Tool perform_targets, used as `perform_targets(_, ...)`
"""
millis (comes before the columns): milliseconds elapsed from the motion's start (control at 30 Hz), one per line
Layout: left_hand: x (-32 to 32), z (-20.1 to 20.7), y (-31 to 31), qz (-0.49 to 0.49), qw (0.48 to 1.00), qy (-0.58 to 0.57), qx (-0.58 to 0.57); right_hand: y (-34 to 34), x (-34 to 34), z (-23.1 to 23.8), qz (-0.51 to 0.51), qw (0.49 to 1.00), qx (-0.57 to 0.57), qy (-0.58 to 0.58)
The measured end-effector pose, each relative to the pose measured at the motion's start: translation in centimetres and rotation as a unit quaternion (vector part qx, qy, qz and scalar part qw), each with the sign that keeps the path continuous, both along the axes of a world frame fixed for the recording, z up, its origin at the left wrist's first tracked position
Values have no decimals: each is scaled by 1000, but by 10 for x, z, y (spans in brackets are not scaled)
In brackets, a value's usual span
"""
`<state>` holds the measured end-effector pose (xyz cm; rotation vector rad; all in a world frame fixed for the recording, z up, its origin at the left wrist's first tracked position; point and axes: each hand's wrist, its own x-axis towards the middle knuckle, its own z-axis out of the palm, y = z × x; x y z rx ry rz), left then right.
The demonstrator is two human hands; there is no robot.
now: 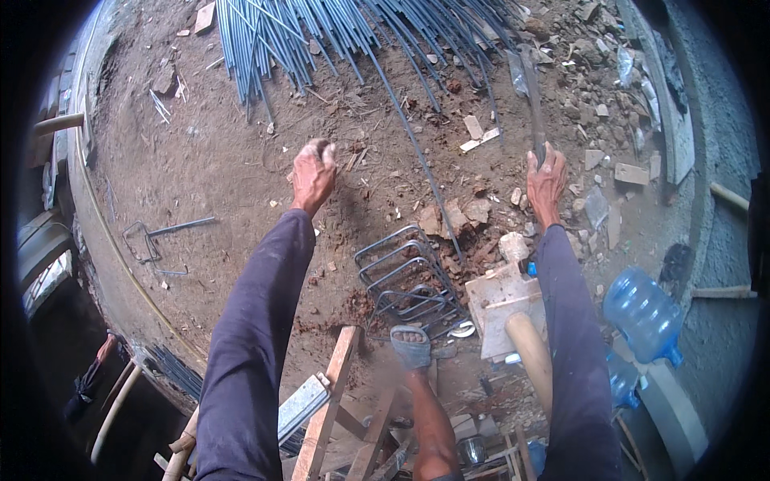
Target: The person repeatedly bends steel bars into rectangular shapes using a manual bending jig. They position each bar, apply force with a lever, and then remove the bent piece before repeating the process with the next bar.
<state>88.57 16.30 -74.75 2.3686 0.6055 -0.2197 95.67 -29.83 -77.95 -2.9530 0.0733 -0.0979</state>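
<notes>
My left hand (313, 175) is closed above the bare dirt, fingers curled. Whatever it holds, if anything, is hidden. Farther right, my right hand (547, 184) is closed around the near end of a long, narrow dark bar (532, 92), which points away from me across the rubble. Between and beyond my hands, a large bundle of thin steel rods (321, 32) is fanned out on the ground. One longer rod (409, 132) reaches toward me. Nearer lie several bent steel stirrups (409, 268), stacked together.
My sandaled foot (411, 346) is just below the stirrups. A wooden beam (329, 405) stands at lower left of it. Broken stone (585, 96) and a concrete wall edge (682, 152) line the right, with a blue water jug (642, 313). A bent rod piece (180, 227) lies left.
</notes>
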Motion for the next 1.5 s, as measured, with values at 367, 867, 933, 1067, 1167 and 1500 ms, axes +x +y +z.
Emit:
perform_targets(367, 240, 0, 18, 66, 995, -75, 24, 64, 26, -80, 142, 976, 120, -114)
perform_targets(867, 335, -51, 154, -437, 806, 39, 397, 65, 31, -72, 127, 981, 131, -65)
perform_targets(933, 332, -42, 147, -348, 873, 76, 332, 65, 31, -72, 123, 981, 131, -68)
perform_targets(1067, 315, -22, 136, -307, 919, -123, 216, 65, 31, -71, 135, 978, 139, -74)
perform_targets(1167, 310, -13, 126, -310, 907, -242, 150, 64, 29, -72, 128, 981, 130, -73)
perform_targets(1500, 248, 48, 141, 192, 933, -96, -288, 68, 25, -69, 126, 983, 94, -94)
